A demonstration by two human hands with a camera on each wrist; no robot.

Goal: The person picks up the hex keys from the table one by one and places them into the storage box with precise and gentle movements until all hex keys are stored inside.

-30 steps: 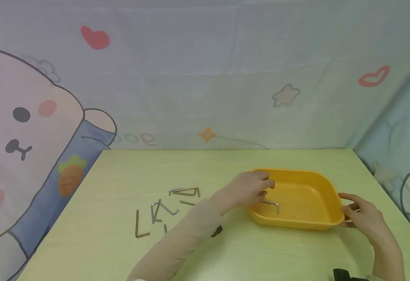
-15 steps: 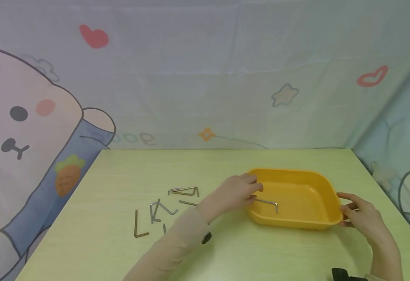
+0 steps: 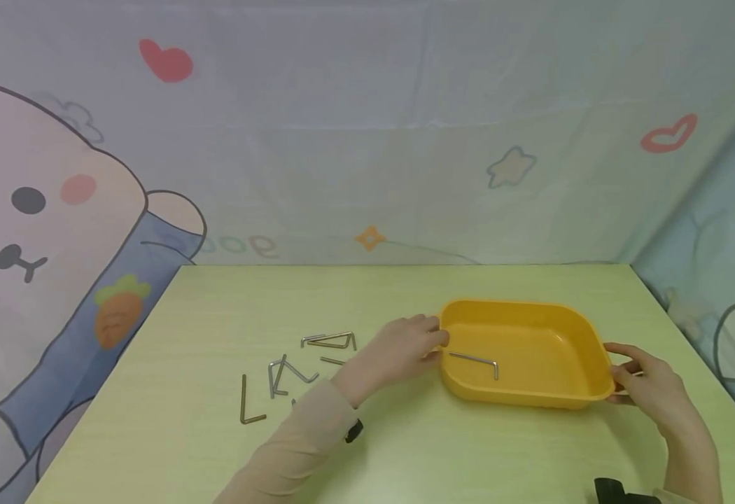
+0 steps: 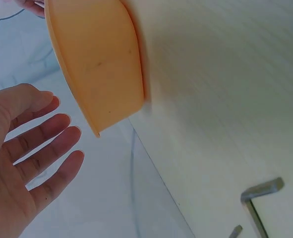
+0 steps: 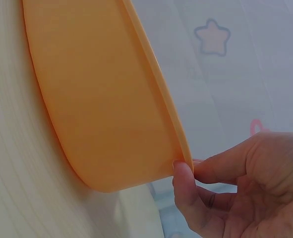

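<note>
A yellow plastic tray [image 3: 584, 329] stands on the pale green table, with one silver hex key [image 3: 476, 362] lying inside it. My left hand [image 3: 402, 346] hovers open just outside the tray's left rim, holding nothing; in the left wrist view its fingers [image 4: 47, 153] are spread beside the tray's wall [image 4: 99, 64]. My right hand [image 3: 647, 381] pinches the tray's right rim, thumb and fingers on the edge [image 5: 186, 161] in the right wrist view. Several more hex keys [image 3: 298, 367] lie scattered left of my left hand.
A long brownish hex key [image 3: 246, 400] lies furthest left in the scatter. One key's bent end [image 4: 263, 189] shows in the left wrist view. A cartoon-printed cloth backdrop [image 3: 367, 140] rises behind and beside the table. A black object [image 3: 613, 490] sits at the bottom right.
My left hand has drawn back leftward out of the tray, leaving the silver hex key lying inside. My right hand stays on the tray's right rim.
</note>
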